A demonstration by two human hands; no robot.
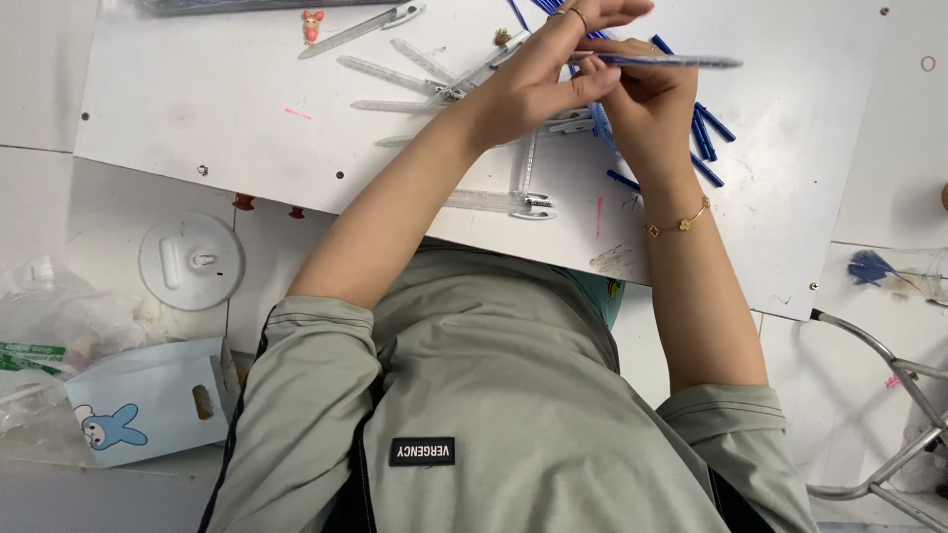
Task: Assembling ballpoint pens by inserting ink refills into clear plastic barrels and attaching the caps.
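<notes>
My left hand (538, 74) and my right hand (640, 99) meet over a white board (217, 118) and together hold a thin blue pen (671, 61) that lies level between the fingertips. Under my right hand lies a loose heap of blue pen parts (706, 128). Below and left of my left hand lie several clear pen barrels with clips (494, 202). A gold bracelet (679, 223) circles my right wrist.
A small pink figure (313, 25) stands at the board's far edge. Left of my lap lie a white round disc (191, 260), a pale blue carton with a rabbit picture (148, 400) and crumpled plastic bags (49, 316). A metal stool frame (889, 395) is at the right.
</notes>
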